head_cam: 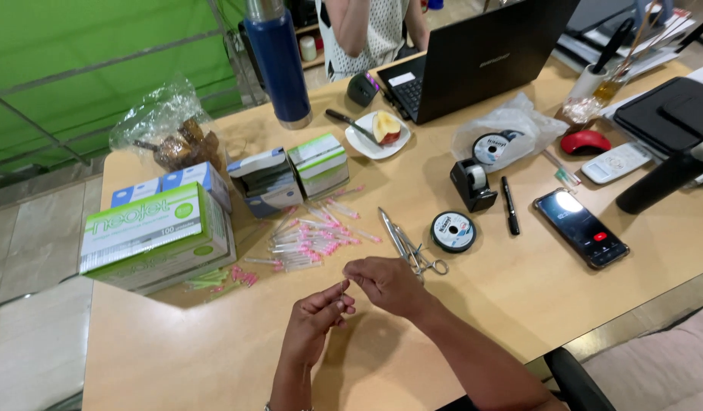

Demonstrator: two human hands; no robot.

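While something thin, too small to make out, is pinched between the fingertips of the left hand (pixel 315 316) and right hand (pixel 386 283), one pair of forceps (pixel 409 245) is seen touching the right hand, with two spools (pixel 452 230) and a pile of pink-capped needles (pixel 313 236) lying further out.

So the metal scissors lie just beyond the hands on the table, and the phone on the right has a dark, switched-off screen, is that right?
Not quite: the head view shows the phone with its screen lit. The metal scissors do lie just beyond the hands on the table.
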